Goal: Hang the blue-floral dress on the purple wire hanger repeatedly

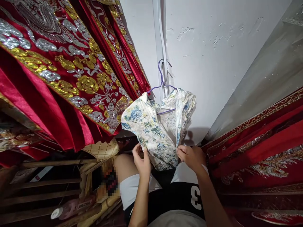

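Note:
A white floral garment [151,132] with blue and yellow flowers hangs in front of me on a purple hanger [161,71]. The hanger's hook is caught on a small hook on the wall. My left hand [141,157] pinches the garment's left side edge, thumb against fingers. With thumb and fingers closed, my right hand [187,155] grips the edge of the front opening on the right. The front gapes open below the collar, and the hanger's lower bar shows inside. The garment's lower end hangs down between my knees.
Red embroidered garments [90,82] with gold and silver sequins hang on the left; more red beaded fabric [258,151] is on the right. A wooden rack [47,186] and a pink bottle [71,209] are at lower left. The white wall [201,47] stands ahead.

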Motion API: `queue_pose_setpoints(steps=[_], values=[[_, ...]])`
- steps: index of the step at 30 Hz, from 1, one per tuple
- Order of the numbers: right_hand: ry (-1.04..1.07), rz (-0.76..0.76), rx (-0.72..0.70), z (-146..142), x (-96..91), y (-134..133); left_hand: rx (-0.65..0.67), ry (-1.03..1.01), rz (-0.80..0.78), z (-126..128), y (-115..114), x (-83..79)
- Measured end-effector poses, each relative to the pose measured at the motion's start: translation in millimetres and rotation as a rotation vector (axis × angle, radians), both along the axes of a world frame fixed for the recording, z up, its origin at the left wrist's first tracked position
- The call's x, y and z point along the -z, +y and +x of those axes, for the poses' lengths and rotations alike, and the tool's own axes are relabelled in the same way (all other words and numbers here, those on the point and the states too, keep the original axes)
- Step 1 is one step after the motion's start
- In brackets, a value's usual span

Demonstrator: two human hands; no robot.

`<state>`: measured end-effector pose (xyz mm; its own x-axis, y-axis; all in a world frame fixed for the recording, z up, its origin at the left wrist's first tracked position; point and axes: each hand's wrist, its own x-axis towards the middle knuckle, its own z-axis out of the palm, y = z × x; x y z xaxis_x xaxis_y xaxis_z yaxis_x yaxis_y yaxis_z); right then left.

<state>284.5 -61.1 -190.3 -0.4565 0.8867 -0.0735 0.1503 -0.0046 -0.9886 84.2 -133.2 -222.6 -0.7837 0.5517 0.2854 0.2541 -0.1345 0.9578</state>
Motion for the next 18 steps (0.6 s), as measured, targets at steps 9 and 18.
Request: queue_pose_setpoints(steps=[9,18], values=[[0.005,0.069,-0.157,-20.9,-1.3,-3.8,0.567,0.128,-0.154,57.4,15.6,13.9],[0.279,0.086,0.050,-33.2,-131.0,96.0,0.690,0.652,-0.484,56.3,27.7,14.0]])
